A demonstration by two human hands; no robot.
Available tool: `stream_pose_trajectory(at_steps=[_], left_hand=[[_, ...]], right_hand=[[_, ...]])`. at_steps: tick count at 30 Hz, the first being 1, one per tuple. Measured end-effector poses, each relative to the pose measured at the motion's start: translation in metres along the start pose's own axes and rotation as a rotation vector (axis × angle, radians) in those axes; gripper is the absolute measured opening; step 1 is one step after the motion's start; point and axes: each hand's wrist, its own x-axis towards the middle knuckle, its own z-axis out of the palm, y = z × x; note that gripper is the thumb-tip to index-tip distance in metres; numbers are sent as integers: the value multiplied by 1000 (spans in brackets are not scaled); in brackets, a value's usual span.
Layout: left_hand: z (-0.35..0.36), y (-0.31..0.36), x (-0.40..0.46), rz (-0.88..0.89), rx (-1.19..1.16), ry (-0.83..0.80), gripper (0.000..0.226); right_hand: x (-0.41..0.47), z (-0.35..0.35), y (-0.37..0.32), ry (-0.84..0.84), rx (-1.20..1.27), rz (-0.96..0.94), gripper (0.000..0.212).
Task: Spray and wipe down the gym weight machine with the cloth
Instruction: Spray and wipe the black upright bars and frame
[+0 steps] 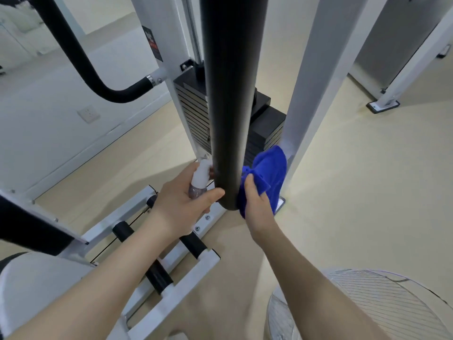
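right at the centre, a thick black padded cylindrical bar of the white-framed gym weight machine hangs down toward the camera, its lower end between the two hands. the right hand grips a bunched bright blue cloth pressed against the bar's right side near its end. the left hand is closed around a small white-capped spray bottle just beside the bar's left side, thumb touching the bar. behind the bar sits the black stack of weight plates. a curved black handle reaches left. a white wire-grille fan stands on the beige floor at lower right.
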Motion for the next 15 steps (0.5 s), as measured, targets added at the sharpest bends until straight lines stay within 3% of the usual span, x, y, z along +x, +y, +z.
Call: stream_pose_trajectory(at_steps=[2, 4, 9, 12, 15], left_hand=[[-4, 5, -6, -46, -76, 25, 15], [-7, 9, -12, -126, -179, 114, 16], [-22, 17, -19, -88, -171, 177, 14], [-28, 13, -17, -68, -209, 141, 13], [-31, 5, -22, -58, -202, 113, 15]], right_hand=[[-23, 3, -12, 45, 325, 271, 49], [-39, -1, -43, 19, 558, 327, 48], [-64, 2, -97, -78, 670, 101, 56], [-70, 13, -87, 45, 560, 213, 38], [-70, 28, -75, 62, 706, 386, 20]])
